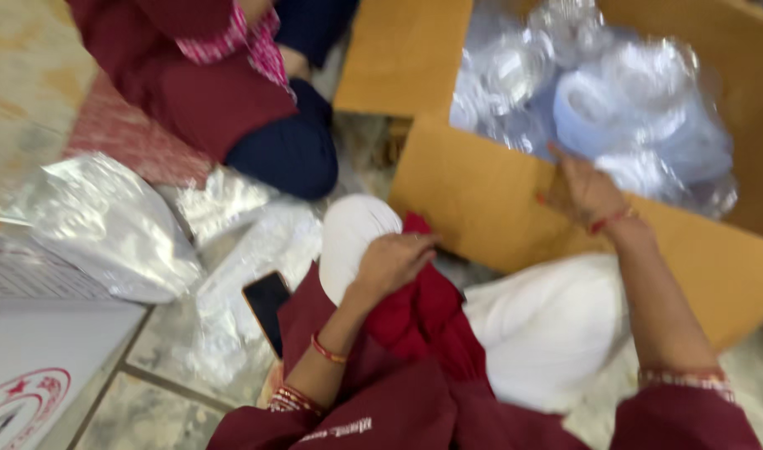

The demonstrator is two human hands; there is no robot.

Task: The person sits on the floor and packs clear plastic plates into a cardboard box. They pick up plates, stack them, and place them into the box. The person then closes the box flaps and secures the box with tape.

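Over the tilted cardboard box (481,200), right hand (592,190) touches plastic-wrapped rolls (623,108)

We wear a dark maroon tunic with short sleeves ending above our elbows, a small pale marking near its lower front. Behind our left hand (391,260) sit a red-and-gold bangle on the wrist and stacked bangles further up. Behind our right hand (588,190) is a thin red thread, with patterned bangles near the sleeve.
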